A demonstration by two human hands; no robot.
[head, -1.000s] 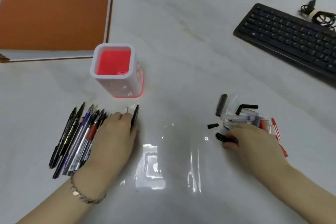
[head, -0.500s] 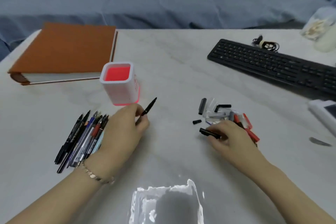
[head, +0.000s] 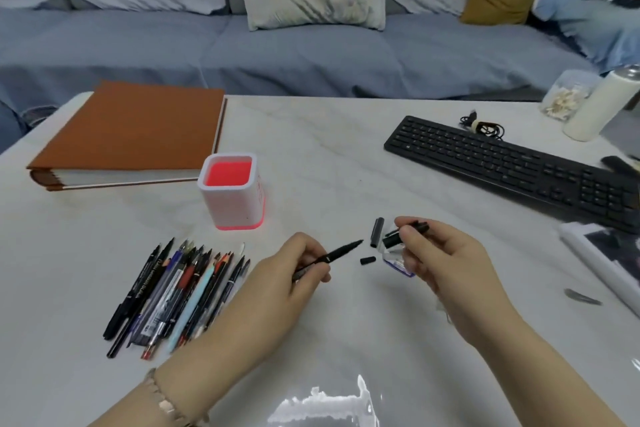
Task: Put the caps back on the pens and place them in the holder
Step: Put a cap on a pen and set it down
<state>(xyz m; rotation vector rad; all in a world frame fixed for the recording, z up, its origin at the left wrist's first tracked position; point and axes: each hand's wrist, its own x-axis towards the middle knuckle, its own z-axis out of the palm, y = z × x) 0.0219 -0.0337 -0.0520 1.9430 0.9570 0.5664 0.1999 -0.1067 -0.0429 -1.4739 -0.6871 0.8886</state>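
My left hand [head: 291, 274] grips an uncapped black pen [head: 337, 252], its tip pointing right and up. My right hand [head: 446, 260] pinches a black cap [head: 414, 229] just right of that tip, a short gap between them. A pile of uncapped pens [head: 173, 291] lies on the table left of my left hand. Loose caps [head: 375, 234] lie between my hands, most of the heap hidden under my right hand. The white holder with a red inside [head: 230, 194] stands upright behind the pens, nothing visible in it.
A brown-covered book [head: 135, 132] lies at the back left. A black keyboard [head: 509, 166] runs along the right, with a coiled cable, a jar and a white bottle [head: 599, 104] behind it. A white tray sits at the right edge. A sofa stands beyond the table.
Both hands have lifted off the table and come toward each other, the left carrying the black pen, the right carrying a black cap away from the cap heap. The view has tilted upward.
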